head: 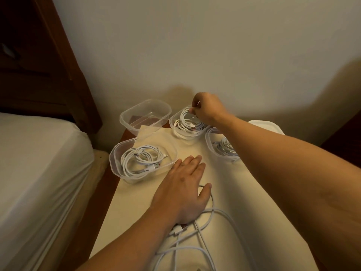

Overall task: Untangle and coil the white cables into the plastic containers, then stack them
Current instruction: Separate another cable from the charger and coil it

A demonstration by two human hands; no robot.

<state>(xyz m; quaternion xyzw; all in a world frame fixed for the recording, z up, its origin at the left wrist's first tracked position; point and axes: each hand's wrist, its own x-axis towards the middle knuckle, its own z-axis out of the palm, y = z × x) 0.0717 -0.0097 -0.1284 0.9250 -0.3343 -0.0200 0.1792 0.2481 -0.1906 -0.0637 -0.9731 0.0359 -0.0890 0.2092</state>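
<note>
Several clear plastic containers stand on a cream-covered table (244, 192). My right hand (207, 109) reaches over the far middle container (176, 132) and pinches the coiled white cable (185, 119) lying in it. The near left container (119, 169) holds another coiled cable (140, 159). A third container (210, 145), partly hidden by my right forearm, also holds a cable (224, 147). The far left container (144, 114) holds nothing. My left hand (185, 188) lies flat on the table, fingers straight, resting on loose tangled cable (195, 241) near the front.
A white lid or container (271, 125) sits at the far right behind my arm. A bed with a white sheet (39, 173) and dark wooden headboard (48, 65) stands to the left. A plain wall (195, 45) backs the table.
</note>
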